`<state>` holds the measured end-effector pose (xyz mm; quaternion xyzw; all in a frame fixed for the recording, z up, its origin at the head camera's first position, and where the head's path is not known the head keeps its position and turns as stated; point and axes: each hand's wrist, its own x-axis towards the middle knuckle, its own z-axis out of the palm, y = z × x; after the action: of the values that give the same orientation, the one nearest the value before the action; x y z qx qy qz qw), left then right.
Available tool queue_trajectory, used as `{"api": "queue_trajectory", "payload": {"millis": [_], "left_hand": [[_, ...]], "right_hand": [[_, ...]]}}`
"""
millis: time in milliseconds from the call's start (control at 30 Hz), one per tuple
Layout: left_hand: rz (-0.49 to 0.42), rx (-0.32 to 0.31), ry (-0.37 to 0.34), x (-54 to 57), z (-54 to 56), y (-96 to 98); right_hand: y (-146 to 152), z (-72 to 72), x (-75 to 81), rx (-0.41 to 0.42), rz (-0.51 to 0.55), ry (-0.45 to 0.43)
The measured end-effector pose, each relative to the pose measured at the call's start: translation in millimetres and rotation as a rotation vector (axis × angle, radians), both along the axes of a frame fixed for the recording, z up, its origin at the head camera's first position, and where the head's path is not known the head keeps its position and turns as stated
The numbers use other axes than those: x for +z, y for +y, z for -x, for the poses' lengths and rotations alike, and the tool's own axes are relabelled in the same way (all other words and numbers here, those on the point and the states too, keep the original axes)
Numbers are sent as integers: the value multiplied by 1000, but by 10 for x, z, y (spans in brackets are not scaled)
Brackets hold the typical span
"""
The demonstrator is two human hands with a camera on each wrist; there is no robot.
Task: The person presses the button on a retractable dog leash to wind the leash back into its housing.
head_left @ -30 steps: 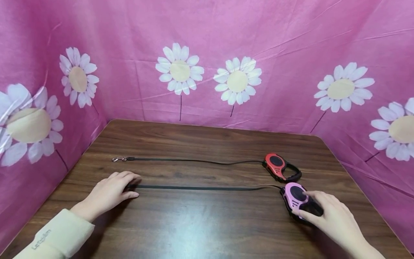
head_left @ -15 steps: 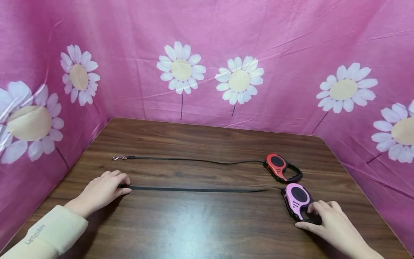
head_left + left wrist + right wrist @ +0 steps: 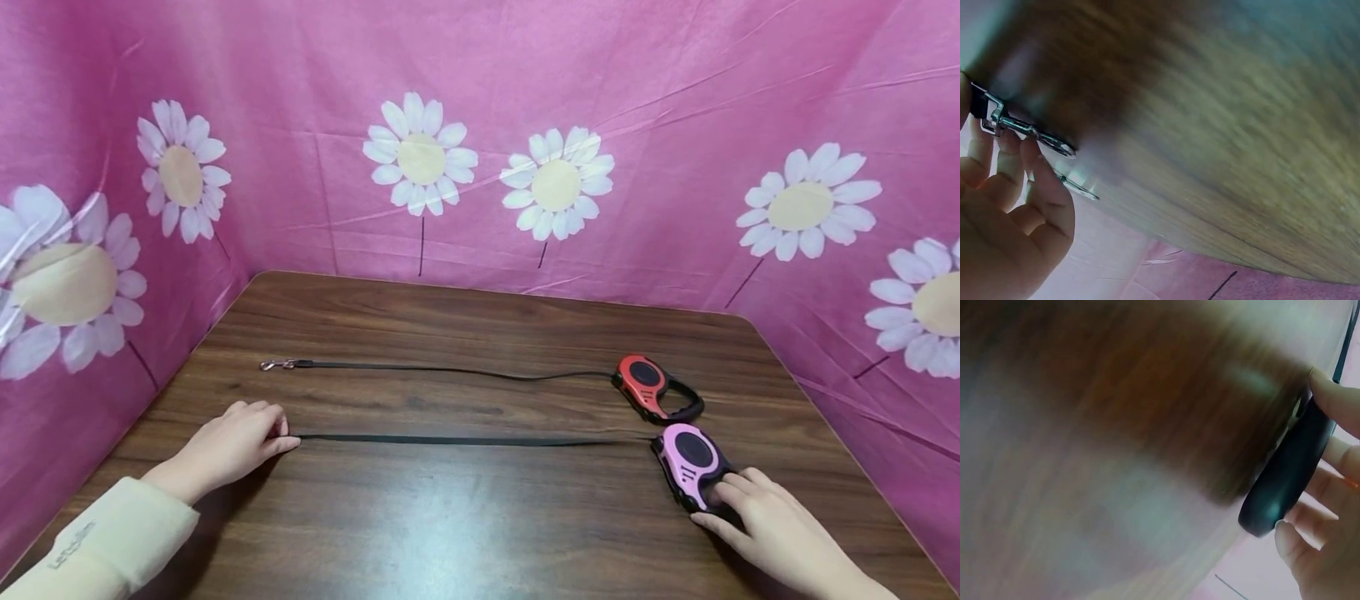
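Observation:
A retractable dog leash with a pink and black case (image 3: 680, 454) lies at the right of the table. My right hand (image 3: 776, 529) grips its black handle (image 3: 1291, 469), thumb on the near side and fingers through the loop. The leash's dark strap (image 3: 450, 440) runs left across the wood, nearly straight. At its far end my left hand (image 3: 232, 446) pinches the strap between thumb and fingers. The metal snap hook (image 3: 1035, 132) beyond that pinch shows in the left wrist view; in the head view my hand hides it.
Behind lies a second retractable leash with a red case (image 3: 641, 382), close to the pink one. Its strap (image 3: 450, 369) stretches left to a metal snap hook (image 3: 277, 364). Pink cloth (image 3: 480, 75) with daisies hangs around the brown wooden table (image 3: 360, 533).
My left hand has moved left along with the strap's end. My right hand has shifted from the pink case down to its handle. The red leash lies as before.

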<state>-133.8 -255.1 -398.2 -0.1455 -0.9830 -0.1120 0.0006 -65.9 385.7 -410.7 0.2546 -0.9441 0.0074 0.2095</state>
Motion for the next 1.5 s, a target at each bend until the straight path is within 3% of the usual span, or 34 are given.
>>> {"api": "queue_trajectory", "payload": {"millis": [100, 333, 567, 767, 900, 1100, 1367, 1500], "left_hand": [[2, 12, -26, 26, -9, 13], [-74, 66, -115, 110, 6, 41], [-98, 10, -101, 110, 32, 81], [-11, 13, -104, 123, 58, 83], [28, 42, -116, 169, 54, 104], [18, 33, -49, 231, 70, 147], [21, 52, 8, 275, 84, 126], [15, 66, 9, 285, 81, 111]], "right_hand": [[-45, -14, 25, -9, -8, -48], [-113, -50, 159, -252, 15, -321], [-119, -46, 147, -188, 143, -516], [-151, -50, 174, -335, 68, -608], [-165, -11, 270, -408, 6, -595], [-173, -3, 405, -469, 84, -503], [-188, -42, 417, -514, 142, -491], [-203, -34, 396, -484, 153, -379]]}}
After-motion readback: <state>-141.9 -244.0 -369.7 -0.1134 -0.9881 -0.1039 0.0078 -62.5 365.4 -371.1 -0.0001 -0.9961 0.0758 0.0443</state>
